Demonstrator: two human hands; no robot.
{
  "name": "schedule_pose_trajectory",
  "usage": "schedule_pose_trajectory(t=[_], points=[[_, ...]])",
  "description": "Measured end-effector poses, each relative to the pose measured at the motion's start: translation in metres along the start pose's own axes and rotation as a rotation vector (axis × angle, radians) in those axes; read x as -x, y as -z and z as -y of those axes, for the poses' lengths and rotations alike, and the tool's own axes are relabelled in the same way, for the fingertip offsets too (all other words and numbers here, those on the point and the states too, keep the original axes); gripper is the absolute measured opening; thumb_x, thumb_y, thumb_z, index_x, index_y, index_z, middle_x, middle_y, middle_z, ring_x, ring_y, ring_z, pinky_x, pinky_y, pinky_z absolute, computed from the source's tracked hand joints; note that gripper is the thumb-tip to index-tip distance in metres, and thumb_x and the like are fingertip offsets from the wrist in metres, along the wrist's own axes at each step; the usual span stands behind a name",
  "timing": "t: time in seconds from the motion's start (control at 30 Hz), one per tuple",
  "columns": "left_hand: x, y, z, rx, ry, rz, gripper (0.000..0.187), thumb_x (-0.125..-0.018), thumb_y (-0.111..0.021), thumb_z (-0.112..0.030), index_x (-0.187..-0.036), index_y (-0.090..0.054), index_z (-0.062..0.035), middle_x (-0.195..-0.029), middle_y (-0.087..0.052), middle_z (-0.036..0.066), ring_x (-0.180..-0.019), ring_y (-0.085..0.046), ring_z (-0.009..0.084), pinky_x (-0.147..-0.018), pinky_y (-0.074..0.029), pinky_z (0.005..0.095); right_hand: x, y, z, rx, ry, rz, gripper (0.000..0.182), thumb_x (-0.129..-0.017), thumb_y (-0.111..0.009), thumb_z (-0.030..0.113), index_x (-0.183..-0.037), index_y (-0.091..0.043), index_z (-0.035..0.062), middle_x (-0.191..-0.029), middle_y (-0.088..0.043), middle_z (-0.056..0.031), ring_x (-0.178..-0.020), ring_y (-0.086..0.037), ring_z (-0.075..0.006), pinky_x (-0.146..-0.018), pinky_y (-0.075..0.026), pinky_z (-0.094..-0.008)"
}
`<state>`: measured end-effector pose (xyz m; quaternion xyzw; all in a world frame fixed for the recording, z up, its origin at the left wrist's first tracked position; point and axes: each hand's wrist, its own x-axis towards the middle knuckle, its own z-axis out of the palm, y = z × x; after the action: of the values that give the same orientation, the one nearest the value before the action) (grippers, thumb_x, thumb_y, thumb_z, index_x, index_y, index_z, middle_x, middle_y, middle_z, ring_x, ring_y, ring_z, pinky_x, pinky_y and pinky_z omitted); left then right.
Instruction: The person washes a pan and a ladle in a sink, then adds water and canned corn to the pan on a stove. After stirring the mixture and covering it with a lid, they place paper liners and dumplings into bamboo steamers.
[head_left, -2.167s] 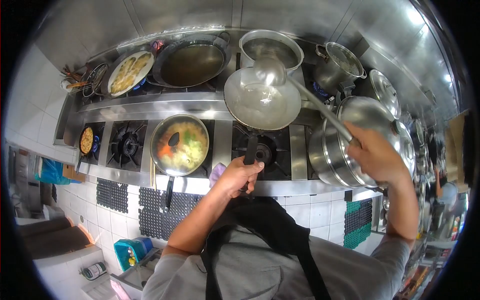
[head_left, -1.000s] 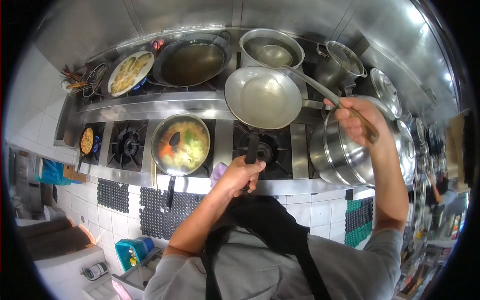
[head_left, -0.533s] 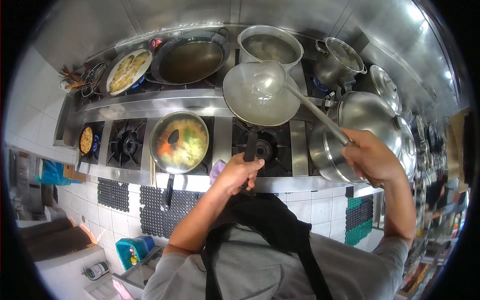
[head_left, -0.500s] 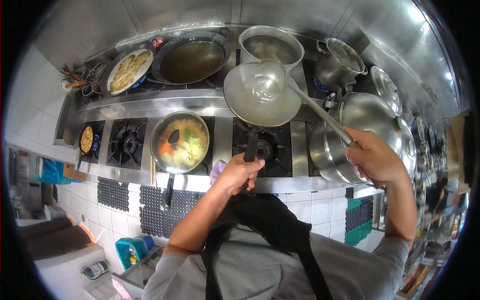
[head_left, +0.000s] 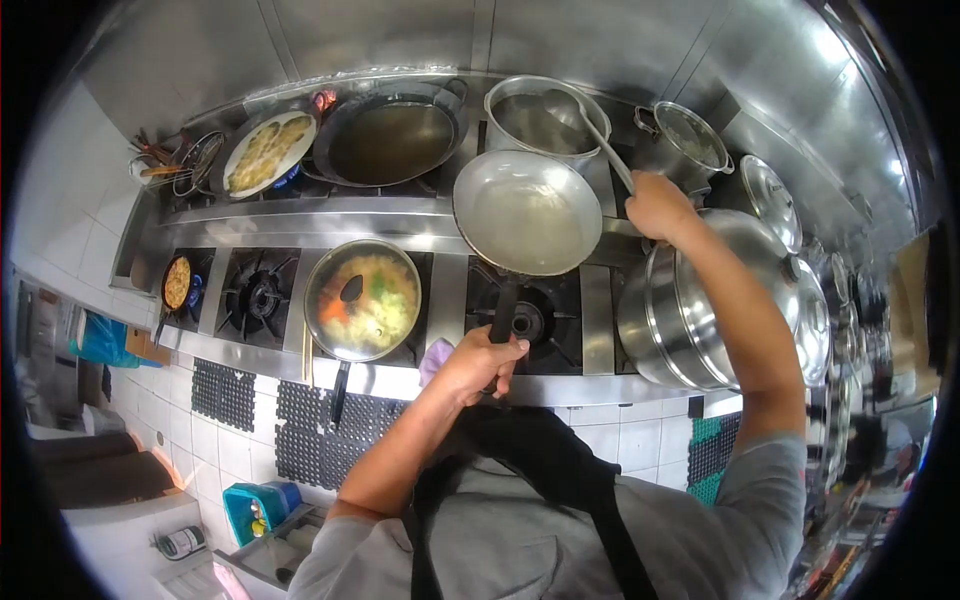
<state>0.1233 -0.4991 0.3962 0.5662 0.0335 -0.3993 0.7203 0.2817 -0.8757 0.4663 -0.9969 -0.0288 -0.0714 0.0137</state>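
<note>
My left hand (head_left: 487, 362) is closed round the black handle of a frying pan (head_left: 527, 212), which holds pale, clear liquid. The pan is over the front burner (head_left: 525, 318), its far rim close to a large pot (head_left: 545, 90) of broth at the back. In my right hand (head_left: 660, 207) is the long handle of a ladle (head_left: 572, 112), its bowl reaching into that pot's mouth. Left of the pan, a lidded skillet (head_left: 362, 300) shows vegetables through its glass. A purple cloth (head_left: 436, 360) lies by my left wrist.
A wide dark wok (head_left: 390, 140) of liquid and a plate of food (head_left: 270, 152) stand at the back left. A small pan (head_left: 177, 283) sits far left over a blue flame. Big steel pots (head_left: 690, 310) crowd the right, beside a smaller pot (head_left: 685, 140).
The ladle has moved from over the frying pan back into the large pot, my right arm stretching forward. The left hand keeps its hold on the pan.
</note>
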Motion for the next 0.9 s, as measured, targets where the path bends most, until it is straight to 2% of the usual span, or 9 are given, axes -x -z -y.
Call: schedule_pose_trajectory(t=[0.03, 0.07, 0.13, 0.17, 0.2, 0.27, 0.53, 0.8, 0.9], points=[[-0.002, 0.0, 0.003, 0.013, -0.007, 0.0, 0.029, -0.102, -0.08, -0.026, -0.095, -0.056, -0.0117, -0.064, -0.055, 0.0, -0.049, -0.057, 0.0129, -0.042, -0.039, 0.0289, -0.009, 0.03, 0.026, -0.475, -0.304, 0.359, 0.021, -0.1, -0.066, 0.017, -0.101, -0.068, -0.0036, -0.084, -0.075, -0.0176, -0.061, -0.073, -0.0271, -0.05, -0.059, -0.0443], [-0.003, 0.001, 0.005, 0.022, -0.014, 0.001, 0.029, -0.102, -0.081, -0.026, -0.095, -0.056, -0.0118, -0.063, -0.055, 0.0, -0.049, -0.057, 0.0129, -0.042, -0.039, 0.0291, -0.016, 0.029, 0.023, -0.476, -0.302, 0.36, 0.021, -0.1, -0.066, 0.017, -0.101, -0.068, -0.0036, -0.084, -0.075, -0.0176, -0.061, -0.073, -0.0271, -0.05, -0.059, -0.0443], [-0.007, 0.004, 0.01, 0.026, -0.017, 0.001, 0.029, -0.102, -0.08, -0.026, -0.095, -0.056, -0.0118, -0.063, -0.056, 0.0, -0.049, -0.058, 0.013, -0.042, -0.039, 0.029, -0.02, 0.038, 0.031, -1.269, -0.652, 0.44, 0.018, -0.104, -0.065, 0.017, -0.095, -0.069, 0.0021, -0.075, -0.072, -0.01, -0.059, -0.069, -0.017, -0.048, -0.055, -0.0339], [-0.009, 0.005, 0.012, 0.031, -0.02, 0.004, 0.029, -0.102, -0.08, -0.026, -0.095, -0.056, -0.0118, -0.063, -0.056, 0.0, -0.049, -0.058, 0.0131, -0.042, -0.038, 0.029, -0.017, 0.047, 0.031, -1.42, -0.724, 0.419, 0.016, -0.108, -0.063, 0.017, -0.104, -0.067, 0.0018, -0.077, -0.069, -0.0043, -0.056, -0.062, -0.0094, -0.046, -0.052, -0.0244], [-0.008, 0.004, 0.011, 0.031, -0.02, 0.002, 0.029, -0.102, -0.08, -0.026, -0.095, -0.056, -0.0118, -0.063, -0.056, 0.0, -0.049, -0.058, 0.0131, -0.042, -0.038, 0.029, -0.019, 0.048, 0.025, -1.42, -0.723, 0.42, 0.016, -0.108, -0.063, 0.017, -0.104, -0.067, 0.0018, -0.077, -0.069, -0.0043, -0.056, -0.062, -0.0094, -0.046, -0.052, -0.0244], [-0.005, 0.004, 0.008, 0.049, -0.031, 0.02, 0.029, -0.103, -0.08, -0.026, -0.095, -0.056, -0.0117, -0.064, -0.055, -0.001, -0.049, -0.058, 0.0132, -0.042, -0.039, 0.029, -0.025, 0.051, 0.008, -1.921, -0.823, 0.642, 0.02, -0.11, -0.062, 0.016, -0.117, -0.062, -0.0031, -0.081, -0.067, -0.0034, -0.056, -0.06, -0.0067, -0.046, -0.051, -0.0213], [-0.005, 0.008, 0.008, 0.04, -0.03, 0.023, 0.029, -0.103, -0.08, -0.026, -0.096, -0.056, -0.0112, -0.064, -0.055, 0.0, -0.049, -0.059, 0.0135, -0.041, -0.038, 0.0289, 0.026, 0.108, 0.022, -1.964, -0.713, 0.616, 0.025, -0.113, -0.059, 0.018, -0.124, -0.058, -0.0054, -0.082, -0.064, -0.002, -0.055, -0.056, -0.0052, -0.043, -0.048, -0.0202], [-0.013, 0.012, 0.014, 0.08, -0.037, 0.033, 0.025, -0.104, -0.077, -0.019, -0.095, -0.057, -0.0083, -0.063, -0.055, 0.001, -0.046, -0.059, 0.0155, -0.041, -0.043, 0.0308, 0.123, 0.145, 0.037, -1.898, -0.658, 0.641, 0.039, -0.114, -0.056, 0.022, -0.144, -0.059, -0.002, -0.081, -0.062, -0.003, -0.053, -0.055, -0.0058, -0.04, -0.047, -0.0211], [-0.016, 0.014, 0.016, 0.073, -0.035, 0.032, 0.025, -0.103, -0.078, -0.019, -0.095, -0.057, -0.0087, -0.064, -0.055, 0.001, -0.047, -0.059, 0.0154, -0.041, -0.044, 0.031, 0.151, 0.136, 0.044, -1.759, -0.707, 0.618, 0.043, -0.111, -0.058, 0.021, -0.148, -0.059, -0.0013, -0.079, -0.059, -0.0038, -0.05, -0.054, -0.0094, -0.037, -0.041, -0.0252]])
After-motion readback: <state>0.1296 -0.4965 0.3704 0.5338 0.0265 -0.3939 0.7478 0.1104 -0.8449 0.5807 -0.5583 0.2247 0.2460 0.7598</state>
